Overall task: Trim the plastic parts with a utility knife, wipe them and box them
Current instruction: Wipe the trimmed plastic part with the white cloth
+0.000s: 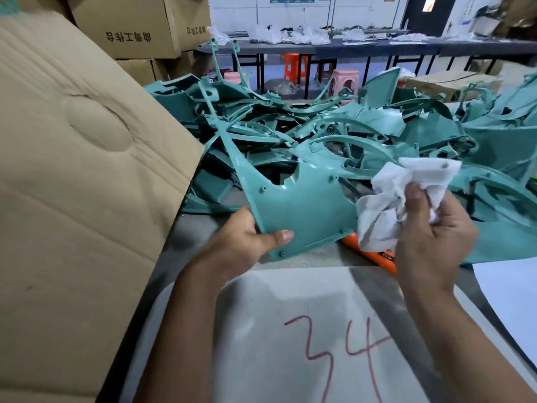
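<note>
My left hand (247,239) grips the lower edge of a teal plastic part (302,205), thumb on its face, holding it up over the table. A long thin arm of the part rises up and to the left. My right hand (433,231) holds a crumpled white cloth (389,199) just to the right of the part, touching its right edge. An orange utility knife (374,254) lies on the table beneath the cloth, mostly hidden by it and my right hand.
A heap of teal plastic parts (334,132) covers the table behind. A large cardboard box flap (72,184) stands at the left. A white sheet marked "34" (305,330) lies in front. Stacked cartons (130,27) and a long dark bench (377,48) are at the back.
</note>
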Tool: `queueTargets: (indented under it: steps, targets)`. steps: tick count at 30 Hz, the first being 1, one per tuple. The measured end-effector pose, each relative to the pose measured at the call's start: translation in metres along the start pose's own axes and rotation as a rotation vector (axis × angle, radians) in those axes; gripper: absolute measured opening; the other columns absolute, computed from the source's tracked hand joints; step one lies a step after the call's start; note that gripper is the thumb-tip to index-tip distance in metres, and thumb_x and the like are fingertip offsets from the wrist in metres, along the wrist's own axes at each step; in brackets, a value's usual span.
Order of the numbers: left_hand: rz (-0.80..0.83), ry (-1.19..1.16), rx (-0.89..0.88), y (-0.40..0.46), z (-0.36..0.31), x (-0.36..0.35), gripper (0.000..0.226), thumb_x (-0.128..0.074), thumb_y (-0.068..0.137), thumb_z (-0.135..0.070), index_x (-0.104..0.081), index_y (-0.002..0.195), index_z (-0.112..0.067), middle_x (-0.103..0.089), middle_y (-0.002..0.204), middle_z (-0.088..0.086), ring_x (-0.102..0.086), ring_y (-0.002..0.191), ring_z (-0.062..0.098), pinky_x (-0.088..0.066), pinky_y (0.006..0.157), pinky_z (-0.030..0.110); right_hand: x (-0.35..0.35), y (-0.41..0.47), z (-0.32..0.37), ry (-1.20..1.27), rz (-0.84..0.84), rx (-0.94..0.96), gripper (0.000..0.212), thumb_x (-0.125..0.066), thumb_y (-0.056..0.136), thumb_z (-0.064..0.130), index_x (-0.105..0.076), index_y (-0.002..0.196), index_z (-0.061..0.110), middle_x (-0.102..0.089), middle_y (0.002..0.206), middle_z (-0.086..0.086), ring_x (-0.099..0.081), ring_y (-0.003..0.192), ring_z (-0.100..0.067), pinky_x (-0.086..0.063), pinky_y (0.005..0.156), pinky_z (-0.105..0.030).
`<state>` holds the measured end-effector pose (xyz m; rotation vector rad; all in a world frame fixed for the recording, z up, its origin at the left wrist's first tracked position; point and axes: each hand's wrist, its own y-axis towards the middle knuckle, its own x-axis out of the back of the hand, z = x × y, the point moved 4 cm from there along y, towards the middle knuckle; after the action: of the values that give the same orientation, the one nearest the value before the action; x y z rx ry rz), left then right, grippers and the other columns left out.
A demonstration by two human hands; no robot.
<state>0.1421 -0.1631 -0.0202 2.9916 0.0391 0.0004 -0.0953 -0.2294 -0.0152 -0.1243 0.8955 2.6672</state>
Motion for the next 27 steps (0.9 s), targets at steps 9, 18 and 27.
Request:
queueTargets:
  steps: [9,18,27]
  targets:
    - [-0.229,-0.188,-0.114,0.003,0.008,0.003,0.024,-0.064,0.096,-0.02,-0.068,0.119,-0.017,-0.075,0.118,0.003,-0.071,0.111,0.02,-0.059,0.091,0.032,-0.032,-0.018,-0.012,0.044,0.727,-0.249,0.019,-0.071,0.096,0.009,-0.075,0.111,0.02,-0.076,0.088,0.011,-0.064,0.074,-0.001,-0.048,0.068,-0.013]
    - [-0.285,-0.624,-0.106,0.011,0.005,-0.034,0.046,-0.067,0.089,-0.027,-0.06,0.132,-0.011,-0.066,0.133,0.018,-0.065,0.121,0.036,-0.054,0.099,0.055,-0.03,-0.018,-0.011,0.12,0.546,-0.299,0.022,-0.081,0.087,0.009,-0.079,0.106,0.019,-0.081,0.093,0.002,-0.075,0.081,-0.014,-0.06,0.075,-0.027]
    - [-0.33,-0.512,-0.19,0.013,0.007,-0.032,0.034,-0.079,0.082,-0.027,-0.075,0.115,-0.032,-0.072,0.127,0.001,-0.069,0.117,0.023,-0.059,0.089,0.038,-0.036,-0.032,-0.004,0.081,0.528,-0.161,0.026,-0.066,0.099,0.038,-0.076,0.08,0.022,-0.071,0.07,0.0,-0.06,0.063,-0.007,-0.049,0.055,-0.028]
